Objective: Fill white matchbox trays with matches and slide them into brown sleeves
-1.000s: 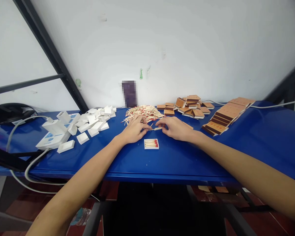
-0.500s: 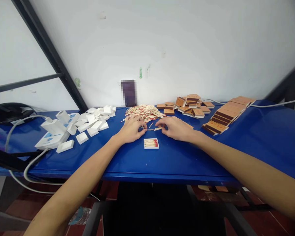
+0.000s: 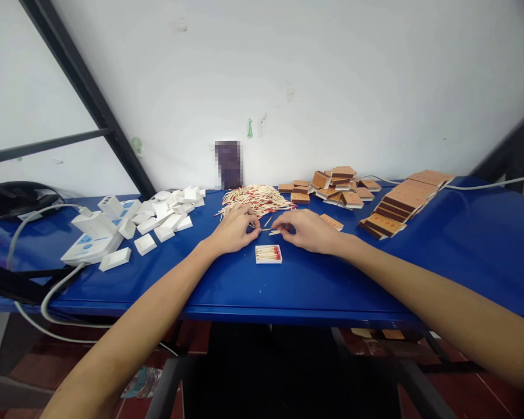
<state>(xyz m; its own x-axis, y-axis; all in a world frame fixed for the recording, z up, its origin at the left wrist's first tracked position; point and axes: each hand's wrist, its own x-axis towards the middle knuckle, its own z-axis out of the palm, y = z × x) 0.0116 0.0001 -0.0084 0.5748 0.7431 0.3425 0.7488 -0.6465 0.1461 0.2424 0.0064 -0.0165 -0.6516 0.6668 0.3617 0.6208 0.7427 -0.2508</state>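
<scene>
A white matchbox tray (image 3: 268, 261) holding several red-tipped matches lies on the blue table, just in front of my hands. My left hand (image 3: 237, 228) rests at the front edge of a big heap of loose matches (image 3: 262, 199), its thumb and fingertips curled around match ends too small to make out. Opposite it, my right hand (image 3: 303, 230) is closed on a few matches (image 3: 275, 232), which stick out from its fingertips toward the left hand. One loose match (image 3: 268, 222) lies between the hands, near the heap.
White empty trays (image 3: 170, 218) are piled at the left beside a power strip (image 3: 91, 247) with cables. Orange matchbox sleeves (image 3: 343, 185) lie behind the right hand, and stacked rows of them (image 3: 404, 198) stand farther right. A pixelated dark object (image 3: 230, 165) leans on the wall.
My right hand has moved slightly left toward my left hand, with the matches at its fingertips. An orange sleeve behind it shows more fully. The left hand has hardly moved.
</scene>
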